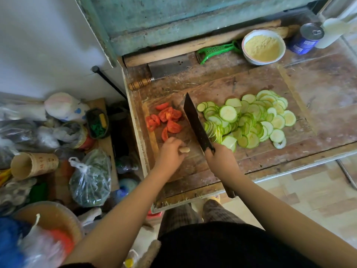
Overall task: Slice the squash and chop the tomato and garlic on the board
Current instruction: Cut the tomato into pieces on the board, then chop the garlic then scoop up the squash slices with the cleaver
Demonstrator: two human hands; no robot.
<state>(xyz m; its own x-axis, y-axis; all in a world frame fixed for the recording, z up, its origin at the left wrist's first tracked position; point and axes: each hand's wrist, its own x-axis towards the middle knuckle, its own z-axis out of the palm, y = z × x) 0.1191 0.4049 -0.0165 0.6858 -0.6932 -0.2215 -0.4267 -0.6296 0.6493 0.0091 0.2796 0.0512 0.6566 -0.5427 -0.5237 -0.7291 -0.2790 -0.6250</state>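
While the right hand (218, 157) curls round the handle of a dark cleaver (197, 124), its blade runs away toward 11 o'clock across the wooden cutting board (251, 84), edge down between the two heaps of cut vegetables. At 9 o'clock from that hand, the left hand (171, 151) pinches a pale garlic clove (184, 150) with curled fingers, holding it down on the board just beside the heel of the blade. Toward 12 o'clock of the left hand lie the red tomato pieces (168, 118), chopped into wedges and spread loosely on the left part of the board, the nearest wedge almost touching the knuckles. On the other side of the blade, at 1 to 2 o'clock from the right hand, the squash slices (249, 120) form a wide overlapping heap of thin green-rimmed rounds, with 1 uncut end piece just beside the right hand. Farther out on the worn table (328, 89), at 12 o'clock beyond the board, a second cleaver with a ringed wooden handle (168, 69) lies flat, a long rolling pin (193, 45) behind it. At 1 o'clock sit a green peeler (216, 51), a white bowl of yellow meal (263, 47) and a blue tin can (307, 38). Plastic bags of greens (90, 178) crowd the floor at 9 o'clock.
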